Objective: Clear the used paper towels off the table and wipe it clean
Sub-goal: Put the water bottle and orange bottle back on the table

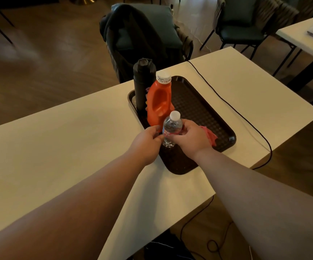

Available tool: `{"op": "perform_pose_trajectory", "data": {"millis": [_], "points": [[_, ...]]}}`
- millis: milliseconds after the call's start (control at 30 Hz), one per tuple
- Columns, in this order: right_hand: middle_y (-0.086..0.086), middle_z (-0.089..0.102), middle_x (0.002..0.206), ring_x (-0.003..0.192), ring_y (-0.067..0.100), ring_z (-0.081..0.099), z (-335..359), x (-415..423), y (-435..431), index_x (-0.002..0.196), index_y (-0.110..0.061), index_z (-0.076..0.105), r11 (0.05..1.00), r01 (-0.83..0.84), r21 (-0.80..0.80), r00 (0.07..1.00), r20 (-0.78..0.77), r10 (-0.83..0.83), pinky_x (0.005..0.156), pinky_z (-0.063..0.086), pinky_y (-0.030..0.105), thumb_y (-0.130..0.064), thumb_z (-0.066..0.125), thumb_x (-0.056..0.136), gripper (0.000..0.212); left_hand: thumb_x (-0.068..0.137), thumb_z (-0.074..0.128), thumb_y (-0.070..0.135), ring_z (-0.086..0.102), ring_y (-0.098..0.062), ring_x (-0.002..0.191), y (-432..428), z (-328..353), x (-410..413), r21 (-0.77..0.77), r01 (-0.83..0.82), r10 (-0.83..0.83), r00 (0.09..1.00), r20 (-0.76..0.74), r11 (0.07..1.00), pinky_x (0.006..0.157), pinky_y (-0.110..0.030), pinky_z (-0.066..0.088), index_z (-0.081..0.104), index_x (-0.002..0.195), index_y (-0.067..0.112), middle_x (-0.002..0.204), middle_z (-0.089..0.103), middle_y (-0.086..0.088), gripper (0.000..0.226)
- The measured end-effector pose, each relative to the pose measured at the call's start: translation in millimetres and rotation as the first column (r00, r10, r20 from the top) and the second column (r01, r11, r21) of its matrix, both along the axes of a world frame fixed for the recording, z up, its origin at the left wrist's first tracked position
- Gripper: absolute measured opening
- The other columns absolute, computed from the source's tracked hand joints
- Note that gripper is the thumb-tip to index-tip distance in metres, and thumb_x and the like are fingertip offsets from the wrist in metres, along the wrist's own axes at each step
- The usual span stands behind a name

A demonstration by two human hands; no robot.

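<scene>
Right now the right hand is curled round a small clear water bottle, holding it upright over the near end of a dark tray on the white table. The left hand has curled fingers against the bottle's lower left side, though I cannot tell if they truly grip. A pink cloth lies on the tray just behind the right hand, with an orange jug and a black flask standing further back

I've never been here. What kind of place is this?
Probably a cafeteria or shared lounge: long white rectangular tables, dark cushioned metal-framed chairs, and a dark brown plastic serving tray under a clear plastic water bottle.
</scene>
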State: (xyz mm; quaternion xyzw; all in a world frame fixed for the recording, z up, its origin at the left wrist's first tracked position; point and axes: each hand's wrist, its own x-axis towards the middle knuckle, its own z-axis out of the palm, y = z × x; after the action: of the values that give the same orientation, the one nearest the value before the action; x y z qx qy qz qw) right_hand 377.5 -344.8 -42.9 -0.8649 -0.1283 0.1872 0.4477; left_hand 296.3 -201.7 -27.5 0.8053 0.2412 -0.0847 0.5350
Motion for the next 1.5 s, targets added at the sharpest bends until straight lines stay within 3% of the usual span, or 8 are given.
{"op": "perform_pose_trajectory", "data": {"millis": [233, 433, 567, 700, 800, 967, 1133, 1500], "points": [[-0.013, 0.073, 0.100, 0.094, 0.003, 0.069, 14, -20, 0, 0.115, -0.030, 0.065, 0.999, -0.034, 0.014, 0.998, 0.056, 0.033, 0.087, 0.059, 0.032, -0.042, 0.084, 0.080, 0.042, 0.104, 0.057, 0.030, 0.061, -0.004, 0.089, -9, 18, -16, 0.030, -0.099, 0.097, 0.994, 0.047, 0.995, 0.068, -0.017, 0.044, 0.061, 0.131, 0.028, 0.103, 0.065, 0.013, 0.028], [-0.012, 0.074, 0.099, 0.091, 0.001, 0.071, 33, -73, 41, 0.116, -0.030, 0.066, 0.977, -0.173, 0.128, 0.984, -0.030, 0.178, 0.078, 0.059, 0.023, -0.040, 0.088, 0.077, 0.046, 0.101, 0.063, 0.028, 0.066, -0.008, 0.105, 23, 32, -87, -0.024, -0.297, 0.298, 0.951, 0.085, 0.955, 0.091, -0.032, 0.056, 0.051, 0.136, 0.029, 0.131, 0.060, 0.011, 0.037], [-0.015, 0.071, 0.101, 0.092, 0.003, 0.069, 22, -105, 93, 0.113, -0.034, 0.063, 0.949, -0.300, 0.095, 0.950, -0.061, 0.307, 0.083, 0.060, 0.031, -0.034, 0.086, 0.078, 0.042, 0.101, 0.063, 0.023, 0.063, -0.006, 0.115, 59, 26, -131, -0.019, -0.323, 0.323, 0.944, 0.063, 0.946, 0.090, -0.020, 0.044, 0.041, 0.150, 0.038, 0.135, 0.054, 0.018, 0.056], [-0.016, 0.071, 0.108, 0.099, 0.004, 0.067, 6, -131, 134, 0.122, -0.038, 0.064, 0.925, -0.367, 0.098, 0.926, -0.054, 0.373, 0.089, 0.058, 0.036, -0.032, 0.081, 0.078, 0.047, 0.099, 0.062, 0.017, 0.063, 0.003, 0.110, 87, 9, -157, -0.036, -0.416, 0.418, 0.906, 0.071, 0.909, 0.091, -0.014, 0.041, 0.049, 0.147, 0.036, 0.137, 0.060, 0.016, 0.053], [-0.017, 0.073, 0.099, 0.091, 0.001, 0.067, 4, -136, 156, 0.098, -0.051, 0.064, 0.915, -0.395, 0.083, 0.917, -0.017, 0.398, 0.084, 0.058, 0.033, -0.027, 0.080, 0.080, 0.034, 0.100, 0.061, 0.018, 0.059, 0.018, 0.099, 104, -3, -164, -0.041, -0.455, 0.456, 0.886, 0.086, 0.890, 0.080, -0.004, 0.040, 0.050, 0.145, 0.037, 0.131, 0.063, 0.020, 0.050], [-0.013, 0.072, 0.093, 0.083, 0.005, 0.066, -1, -128, 197, 0.107, -0.035, 0.069, 0.914, -0.404, 0.043, 0.914, -0.011, 0.405, 0.076, 0.058, 0.034, -0.025, 0.077, 0.080, 0.030, 0.101, 0.058, 0.016, 0.052, 0.030, 0.088, 139, -13, -158, -0.033, -0.478, 0.479, 0.870, 0.119, 0.877, 0.073, 0.005, 0.036, 0.046, 0.149, 0.037, 0.120, 0.061, 0.023, 0.053], [-0.010, 0.070, 0.094, 0.077, 0.009, 0.063, -4, -114, 245, 0.114, -0.035, 0.064, 0.907, -0.419, 0.045, 0.908, -0.003, 0.420, 0.070, 0.051, 0.026, -0.019, 0.074, 0.081, 0.038, 0.103, 0.057, 0.016, 0.054, 0.000, 0.110, 181, -16, -141, -0.001, -0.516, 0.512, 0.849, 0.132, 0.856, 0.091, -0.015, 0.037, 0.040, 0.153, 0.038, 0.137, 0.058, 0.012, 0.057], [-0.007, 0.068, 0.097, 0.085, 0.010, 0.065, -7, -79, 309, 0.115, -0.024, 0.063, 0.895, -0.445, -0.016, 0.894, 0.039, 0.446, 0.067, 0.048, 0.025, -0.022, 0.071, 0.081, 0.035, 0.101, 0.057, 0.013, 0.054, -0.014, 0.130, 241, -20, -103, 0.067, -0.512, 0.501, 0.855, 0.136, 0.856, 0.096, -0.019, 0.034, 0.039, 0.154, 0.033, 0.142, 0.059, 0.004, 0.059]]}}
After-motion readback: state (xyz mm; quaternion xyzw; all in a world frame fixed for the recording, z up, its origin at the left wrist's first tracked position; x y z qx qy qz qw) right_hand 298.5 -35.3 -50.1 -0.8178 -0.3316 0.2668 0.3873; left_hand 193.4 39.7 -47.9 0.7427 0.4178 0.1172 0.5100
